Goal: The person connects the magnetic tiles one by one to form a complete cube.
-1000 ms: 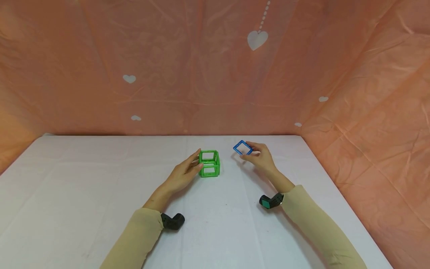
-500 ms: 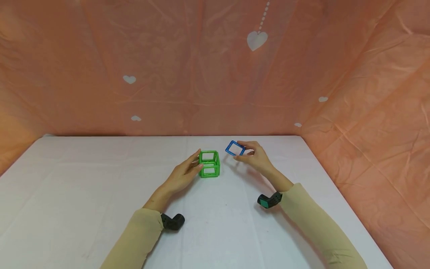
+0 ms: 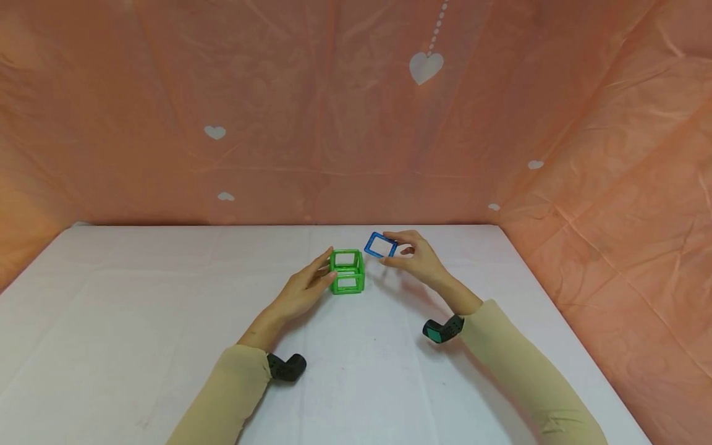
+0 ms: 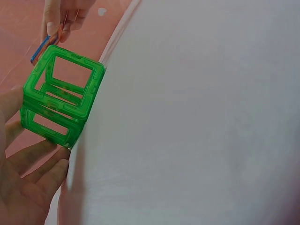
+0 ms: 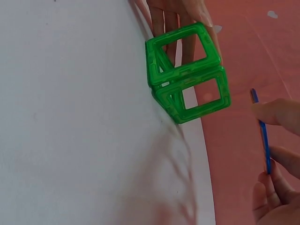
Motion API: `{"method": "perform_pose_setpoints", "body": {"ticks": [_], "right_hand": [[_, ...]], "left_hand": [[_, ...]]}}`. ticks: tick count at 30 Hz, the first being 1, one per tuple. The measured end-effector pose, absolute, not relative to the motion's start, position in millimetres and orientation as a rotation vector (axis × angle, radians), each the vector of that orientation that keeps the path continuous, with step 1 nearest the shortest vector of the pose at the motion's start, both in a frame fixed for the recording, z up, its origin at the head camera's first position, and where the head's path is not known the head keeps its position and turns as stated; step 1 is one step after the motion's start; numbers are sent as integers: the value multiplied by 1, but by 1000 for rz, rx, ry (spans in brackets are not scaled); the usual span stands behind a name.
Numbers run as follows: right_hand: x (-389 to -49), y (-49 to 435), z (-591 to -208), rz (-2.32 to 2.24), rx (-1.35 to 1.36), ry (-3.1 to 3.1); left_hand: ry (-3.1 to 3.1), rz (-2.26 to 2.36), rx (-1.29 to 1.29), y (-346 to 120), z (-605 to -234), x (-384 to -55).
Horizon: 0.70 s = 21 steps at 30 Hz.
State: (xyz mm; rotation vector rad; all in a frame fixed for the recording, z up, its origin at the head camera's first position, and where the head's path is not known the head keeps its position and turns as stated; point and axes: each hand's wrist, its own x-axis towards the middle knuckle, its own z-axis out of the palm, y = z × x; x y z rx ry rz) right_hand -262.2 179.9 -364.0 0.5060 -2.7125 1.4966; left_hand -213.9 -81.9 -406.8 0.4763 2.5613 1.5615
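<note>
A green see-through cube of magnetic building tiles (image 3: 347, 275) stands on the white-covered table. My left hand (image 3: 297, 293) holds it from the left, thumb at the near edge and fingertips along the side. To the right and a bit farther back, my right hand (image 3: 421, 262) pinches a blue square magnetic tile (image 3: 369, 240) by its edge, between thumb and fingers. The tile is tilted and raised above the cloth, apart from the cube. Seen edge-on in the right wrist view, the blue tile (image 5: 265, 140) faces the green cube (image 5: 187, 71) across a gap.
White cloth (image 3: 139, 321) covers the table. An orange sheet with pale hearts (image 3: 311, 123) hangs behind the far edge and along the sides. A black wrist camera (image 3: 286, 367) sits on the left wrist, and another wrist camera (image 3: 443, 330) on the right.
My right hand has moved left with the blue tile, bringing it closer to the green cube and turning it slightly. The left hand and the cube have stayed in place.
</note>
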Motion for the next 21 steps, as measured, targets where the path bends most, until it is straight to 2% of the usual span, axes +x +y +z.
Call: {"method": "perform_pose_setpoints", "body": {"ticks": [21], "right_hand": [[-262, 163, -365, 1494, 804, -2674]], "left_hand": [[2559, 1548, 473, -82, -408, -215]]}}
